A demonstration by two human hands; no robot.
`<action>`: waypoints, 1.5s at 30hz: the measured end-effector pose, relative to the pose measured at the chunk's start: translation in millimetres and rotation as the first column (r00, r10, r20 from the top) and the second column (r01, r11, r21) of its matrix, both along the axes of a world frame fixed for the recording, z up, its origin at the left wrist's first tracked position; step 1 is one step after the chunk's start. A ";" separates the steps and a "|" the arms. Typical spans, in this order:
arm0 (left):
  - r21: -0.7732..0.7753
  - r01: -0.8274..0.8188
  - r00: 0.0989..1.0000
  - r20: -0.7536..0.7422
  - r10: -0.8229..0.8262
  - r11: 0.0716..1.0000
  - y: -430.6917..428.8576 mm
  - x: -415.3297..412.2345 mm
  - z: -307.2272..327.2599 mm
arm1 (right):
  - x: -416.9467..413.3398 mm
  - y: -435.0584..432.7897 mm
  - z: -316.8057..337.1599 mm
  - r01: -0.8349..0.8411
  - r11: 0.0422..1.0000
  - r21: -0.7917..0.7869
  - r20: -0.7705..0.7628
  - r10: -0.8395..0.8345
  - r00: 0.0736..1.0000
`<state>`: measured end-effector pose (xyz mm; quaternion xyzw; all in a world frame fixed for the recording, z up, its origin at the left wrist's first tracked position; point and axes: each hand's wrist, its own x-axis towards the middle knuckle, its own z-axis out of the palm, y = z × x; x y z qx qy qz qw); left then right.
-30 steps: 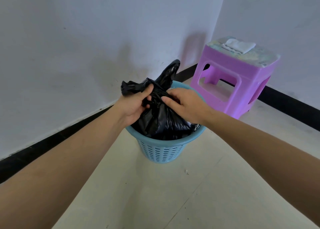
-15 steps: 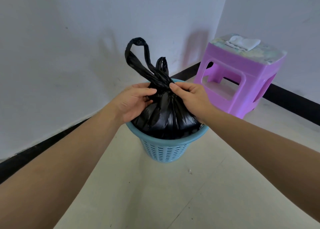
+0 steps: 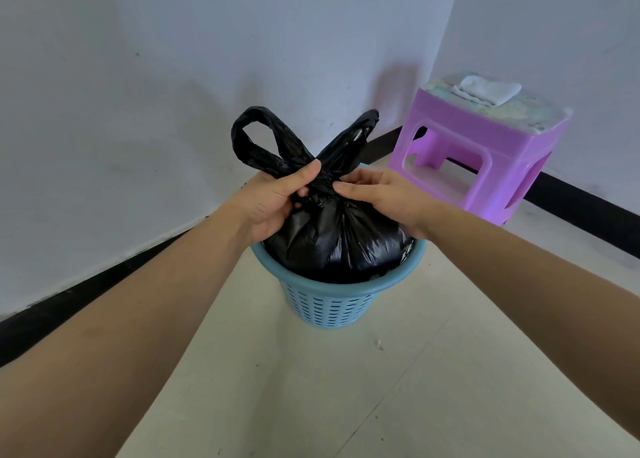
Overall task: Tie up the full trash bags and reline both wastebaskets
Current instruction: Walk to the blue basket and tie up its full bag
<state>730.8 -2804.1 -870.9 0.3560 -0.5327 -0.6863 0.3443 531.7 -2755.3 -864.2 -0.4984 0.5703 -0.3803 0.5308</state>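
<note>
Head view. Both forearms reach forward and slightly down from the lower corners, converging over a blue wastebasket (image 3: 277,271). Left hand (image 3: 273,201) comes in from the left with the thumb (image 3: 305,177) uppermost. Right hand (image 3: 384,197) comes in from the right, back of the hand up, wrist just above the basket rim.

Surroundings: the basket stands on a pale tiled floor (image 3: 381,388) near the corner of two white walls (image 3: 173,76); a black baseboard (image 3: 86,294) runs along the foot of both. A purple plastic stool (image 3: 485,152) sits right of the basket, close to the right-hand wall, apart from the basket. A folded white cloth (image 3: 486,89) lies on the stool's top.

Task object: black trash bag (image 3: 332,242) sits inside the basket, bulging above the rim, neck gathered at the top. Two handle loops rise from the neck — the left loop (image 3: 256,142) open and rounded, the right loop (image 3: 353,138) narrower and slanting up to the right.

Hands: left hand is clenched round the base of the left loop at the neck, thumb pressed across the plastic. Right hand pinches the gathered neck from the other side with its fingertips (image 3: 348,191) — fingers curled, not spread. The two hands nearly meet at the neck. Whether a knot is already formed there cannot be told.
</note>
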 end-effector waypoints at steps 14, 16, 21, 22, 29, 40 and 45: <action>0.136 0.030 0.972 -0.233 0.002 0.990 7.0 -9.8 13.8 | 24.7 -16.3 32.1 0.434 0.900 -0.039 0.651 -0.307 0.694; 0.146 0.029 0.961 -0.276 0.013 0.989 8.5 -7.5 15.6 | 25.9 -15.2 27.7 0.445 0.895 -0.005 0.683 -0.322 0.656; 0.132 0.092 0.953 -0.299 -0.049 0.987 11.5 1.6 11.8 | 25.7 -10.0 30.8 0.400 0.916 -0.036 0.657 -0.280 0.700; 0.131 0.093 0.958 -0.282 -0.053 0.987 11.5 2.0 11.6 | 26.5 -8.5 34.0 0.383 0.922 -0.062 0.640 -0.257 0.724; 0.146 -0.012 0.964 -0.260 0.050 0.989 -0.3 0.1 7.4 | 30.9 2.8 53.6 0.354 0.911 -0.210 0.481 -0.218 0.849; 0.140 -0.217 0.925 -0.288 0.249 0.966 -9.1 9.3 11.3 | 14.7 15.9 49.8 0.097 0.975 0.200 0.298 -0.155 0.942; -0.044 -0.115 0.985 -0.134 0.109 0.992 -2.6 17.5 16.7 | 3.1 11.5 49.8 0.031 0.999 -0.042 -0.286 -0.041 0.957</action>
